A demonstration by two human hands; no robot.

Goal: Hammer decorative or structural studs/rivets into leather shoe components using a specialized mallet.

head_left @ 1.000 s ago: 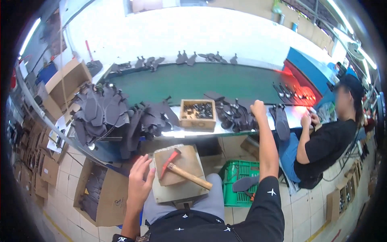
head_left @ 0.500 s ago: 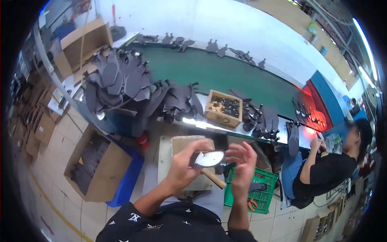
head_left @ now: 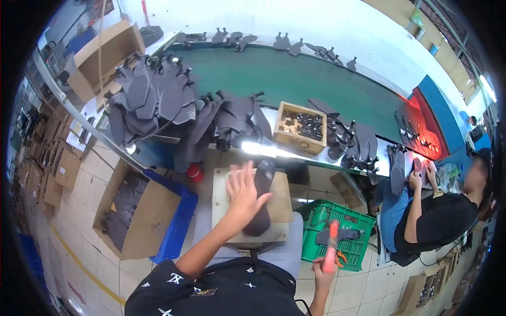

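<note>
A dark grey, sole-shaped piece [head_left: 258, 216] lies lengthwise on the board [head_left: 282, 197] at my lap, its far end a little shiny. My left hand [head_left: 243, 195] is over the board just left of this piece, fingers spread, the thumb reaching across it; whether it touches is hard to tell. Low on the right, my right hand [head_left: 322, 271] is closed round a red, long tool [head_left: 332, 245] held upright. Its exact kind cannot be made out. Behind that tool is a green crate [head_left: 316, 213] with a grey sole-like piece [head_left: 342, 235] and orange-handled pliers [head_left: 341, 258].
Piles of grey soles [head_left: 153, 95] crowd the left of the green conveyor [head_left: 263, 73]. A wooden box of small black parts [head_left: 300, 145] stands at its near edge. At left, a carton of grey pieces [head_left: 150, 221] leans by a blue bin [head_left: 184, 210]. A co-worker [head_left: 443, 226] sits at right.
My hands, earlier raised together around a dark-rimmed piece with a white face, have parted. A dark piece now lies on the board. My right hand has dropped right and grips the red tool.
</note>
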